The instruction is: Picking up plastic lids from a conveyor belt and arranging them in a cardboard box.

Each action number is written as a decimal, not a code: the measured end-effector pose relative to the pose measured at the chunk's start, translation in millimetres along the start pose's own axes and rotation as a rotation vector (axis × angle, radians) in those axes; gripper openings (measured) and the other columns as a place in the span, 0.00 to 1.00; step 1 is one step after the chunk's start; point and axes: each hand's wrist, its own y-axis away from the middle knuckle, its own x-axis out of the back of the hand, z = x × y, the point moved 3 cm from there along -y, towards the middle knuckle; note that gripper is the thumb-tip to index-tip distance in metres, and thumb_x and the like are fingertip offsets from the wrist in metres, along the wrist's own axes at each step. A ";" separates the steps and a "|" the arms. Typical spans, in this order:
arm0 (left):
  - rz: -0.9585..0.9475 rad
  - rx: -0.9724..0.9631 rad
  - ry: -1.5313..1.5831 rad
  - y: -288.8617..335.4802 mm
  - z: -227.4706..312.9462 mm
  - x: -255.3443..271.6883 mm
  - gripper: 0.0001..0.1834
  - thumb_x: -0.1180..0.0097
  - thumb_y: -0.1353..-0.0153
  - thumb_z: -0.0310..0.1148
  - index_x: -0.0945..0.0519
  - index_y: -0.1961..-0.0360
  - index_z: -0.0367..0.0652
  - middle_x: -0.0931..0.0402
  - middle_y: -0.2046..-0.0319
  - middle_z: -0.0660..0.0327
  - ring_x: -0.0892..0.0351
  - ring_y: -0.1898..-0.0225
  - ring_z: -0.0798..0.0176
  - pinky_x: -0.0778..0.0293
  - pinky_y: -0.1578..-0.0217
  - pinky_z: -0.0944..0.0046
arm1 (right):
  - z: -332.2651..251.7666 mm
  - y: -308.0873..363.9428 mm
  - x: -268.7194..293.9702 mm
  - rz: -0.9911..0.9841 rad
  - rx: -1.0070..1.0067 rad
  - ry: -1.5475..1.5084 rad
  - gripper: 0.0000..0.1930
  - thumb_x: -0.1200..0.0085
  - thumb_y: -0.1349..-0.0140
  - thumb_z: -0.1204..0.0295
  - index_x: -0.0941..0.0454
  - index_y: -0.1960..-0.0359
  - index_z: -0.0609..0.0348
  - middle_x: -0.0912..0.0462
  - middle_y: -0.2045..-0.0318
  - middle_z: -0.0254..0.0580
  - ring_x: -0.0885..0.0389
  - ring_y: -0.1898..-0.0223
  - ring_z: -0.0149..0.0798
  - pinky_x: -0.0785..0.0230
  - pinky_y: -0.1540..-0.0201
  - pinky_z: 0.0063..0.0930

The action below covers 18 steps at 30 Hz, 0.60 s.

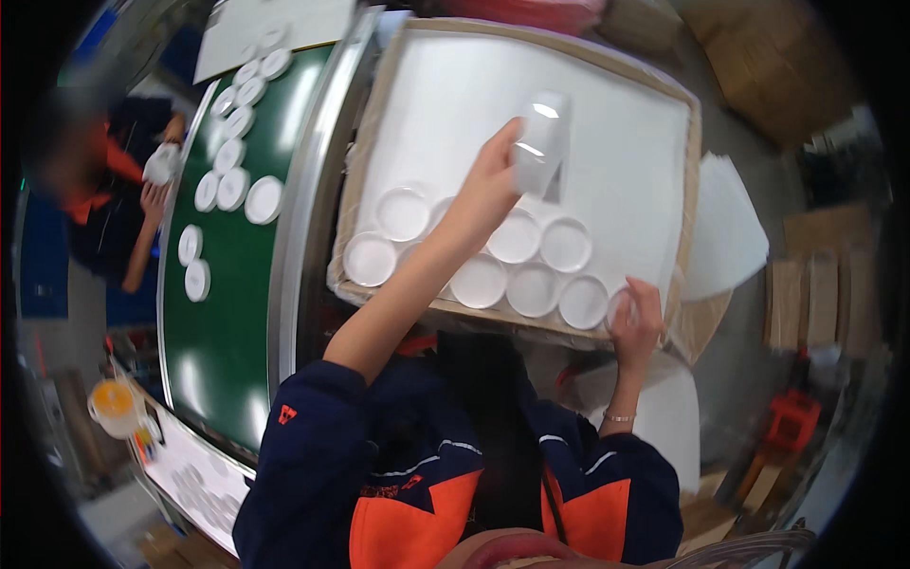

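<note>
A large carton lined with a white sheet lies in front of me, its near side filled with rows of white round lids. My left hand reaches across them, closed around a short white stack of lids tipped on its side over the bare sheet. Motion blurs that stack, so its pieces cannot be told apart. At the carton's near right corner, my right hand has its fingers curled on the edge of one white round lid. My left forearm hides some lids in the rows.
A green conveyor belt with loose white lids runs along the left, behind a metal rail. Across it, a co-worker's hands handle white pieces. White sheets and brown cartons stand at right; an orange-topped jug sits lower left.
</note>
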 end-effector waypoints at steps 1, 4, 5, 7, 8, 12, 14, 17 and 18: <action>-0.109 -0.040 -0.163 -27.8 -25.3 -6.0 0.14 0.44 0.36 0.32 0.28 0.53 0.37 0.23 0.63 0.62 0.22 0.61 0.68 0.27 0.59 0.66 | 0.0 0.4 -0.1 -0.015 -0.007 -0.045 0.13 0.48 0.42 0.78 0.20 0.55 0.63 0.20 0.58 0.51 0.20 0.55 0.53 0.28 0.50 0.40; -0.067 -0.275 -0.660 -72.0 -89.2 -65.9 0.11 0.47 0.35 0.31 0.30 0.60 0.33 0.22 0.70 0.51 0.20 0.70 0.57 0.26 0.68 0.58 | 5.7 4.2 6.0 0.109 0.036 0.052 0.15 0.47 0.43 0.78 0.20 0.53 0.63 0.20 0.56 0.51 0.20 0.55 0.53 0.28 0.49 0.40; -0.075 -0.329 -0.837 -82.0 -107.0 -80.2 0.10 0.45 0.37 0.30 0.28 0.61 0.35 0.23 0.70 0.50 0.21 0.71 0.53 0.26 0.68 0.55 | 8.2 6.1 7.0 0.154 0.058 0.069 0.16 0.47 0.42 0.77 0.22 0.51 0.63 0.21 0.54 0.52 0.22 0.51 0.53 0.30 0.46 0.41; -0.072 -0.384 -1.016 -90.9 -149.0 -93.4 0.09 0.44 0.40 0.30 0.27 0.61 0.37 0.23 0.71 0.49 0.21 0.71 0.50 0.26 0.69 0.51 | 6.0 5.5 7.5 0.209 0.015 0.047 0.17 0.47 0.42 0.76 0.23 0.50 0.64 0.21 0.52 0.52 0.23 0.50 0.54 0.32 0.45 0.42; -0.069 -0.437 -1.181 -93.0 -167.1 -101.2 0.09 0.44 0.41 0.29 0.26 0.60 0.38 0.23 0.69 0.48 0.21 0.69 0.48 0.26 0.68 0.50 | 5.8 4.4 9.8 0.265 -0.023 0.026 0.18 0.47 0.41 0.75 0.24 0.48 0.65 0.22 0.51 0.53 0.25 0.48 0.54 0.33 0.43 0.43; -0.164 -0.547 -1.401 -52.6 -195.6 -128.5 0.14 0.44 0.44 0.29 0.26 0.57 0.38 0.27 0.63 0.48 0.23 0.61 0.47 0.26 0.66 0.50 | 15.5 2.9 13.2 0.357 -0.067 0.083 0.19 0.48 0.38 0.73 0.26 0.45 0.67 0.24 0.49 0.55 0.26 0.47 0.54 0.36 0.41 0.43; -0.361 -0.406 -1.468 -13.7 -186.2 -132.3 0.17 0.44 0.44 0.31 0.26 0.53 0.38 0.29 0.60 0.49 0.25 0.58 0.48 0.27 0.62 0.52 | 14.1 -4.4 13.4 0.356 -0.074 0.085 0.18 0.49 0.37 0.73 0.25 0.47 0.66 0.23 0.48 0.54 0.26 0.46 0.54 0.36 0.41 0.43; -0.448 -0.344 -1.477 24.2 -172.7 -120.4 0.21 0.43 0.45 0.33 0.25 0.49 0.39 0.29 0.57 0.48 0.26 0.56 0.47 0.29 0.56 0.49 | 13.6 -12.5 10.0 0.267 -0.068 0.107 0.15 0.50 0.35 0.72 0.22 0.50 0.65 0.21 0.49 0.51 0.25 0.46 0.53 0.35 0.42 0.43; -0.420 -0.339 -1.491 34.8 -172.6 -112.2 0.21 0.43 0.45 0.33 0.25 0.49 0.39 0.29 0.57 0.48 0.26 0.56 0.47 0.29 0.56 0.49 | 13.5 -15.4 6.9 0.191 -0.072 0.140 0.13 0.50 0.35 0.72 0.20 0.52 0.64 0.20 0.50 0.50 0.24 0.47 0.52 0.34 0.42 0.43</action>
